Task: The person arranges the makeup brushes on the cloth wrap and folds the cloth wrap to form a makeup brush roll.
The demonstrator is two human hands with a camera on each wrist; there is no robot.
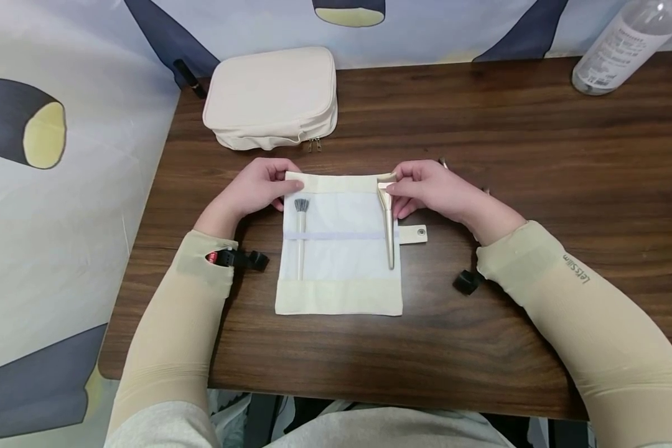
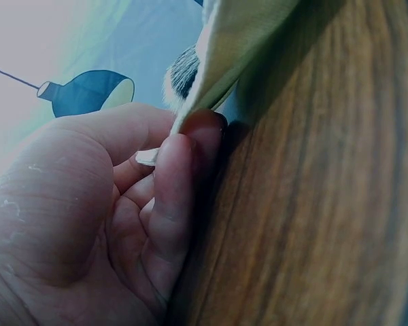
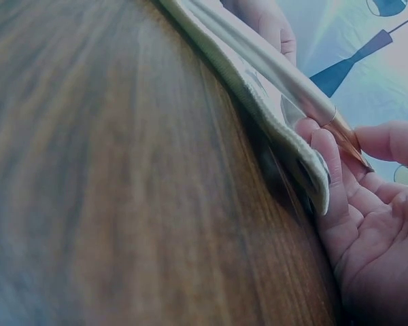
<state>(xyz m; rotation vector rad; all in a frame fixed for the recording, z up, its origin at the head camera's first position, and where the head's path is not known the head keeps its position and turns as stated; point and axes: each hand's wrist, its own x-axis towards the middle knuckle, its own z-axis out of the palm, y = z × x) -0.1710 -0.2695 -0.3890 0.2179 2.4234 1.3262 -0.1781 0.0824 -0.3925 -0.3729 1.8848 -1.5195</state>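
A cream fabric brush roll lies unfolded on the table, with a pale elastic band across its middle. My left hand pinches its upper left corner between thumb and fingers; the cloth edge shows there in the left wrist view. A makeup brush with dark, pale-tipped bristles stands under the band near the left side. At the upper right corner, my right hand holds a second makeup brush by its metallic upper end, thumb on top. That brush's pale handle points down along the roll's right edge.
A cream zipped cosmetic bag sits behind the roll, a black tube beside it. At the back right stands a clear labelled bottle. A snap strap sticks out from the roll. Small items lie partly hidden behind my right forearm.
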